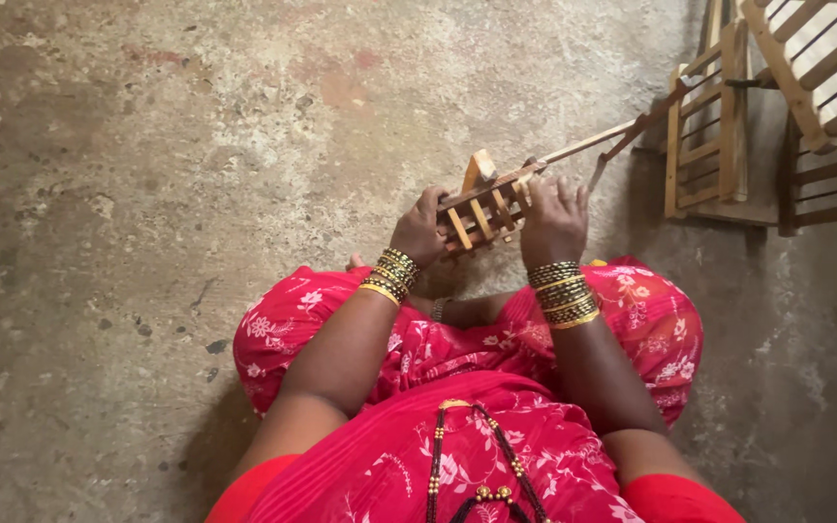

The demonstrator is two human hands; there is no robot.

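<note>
Head view, looking straight down at a person seated cross-legged on a stained grey concrete floor [147, 174].

Left hand [420, 230]: fingers curled tight around the near-left end of a small pale wooden slatted frame [484, 201], thumb side up. The grip looks like a bracing one, keeping the frame from turning.

Right hand [554, 218]: laid over the right end of the same frame, fingers spread narrowly and bent down over the slats, pressing and holding it from above. Both wrists carry stacks of gold and dark bangles [562, 293].

The frame is held just above the knees, clear of the floor, tilted so its right end rises. A long thin wooden stick [588, 145] runs from it up and to the right, toward the floor's upper right corner; whether the stick is fixed to the frame or only passes through cannot be told.

In that upper right corner stand larger wooden slatted frames [719, 136], stacked and leaning together, well apart from the hands.

The lap is covered by red floral cloth [418, 358]; a dark beaded necklace [481, 465] hangs at the lower edge.
</note>
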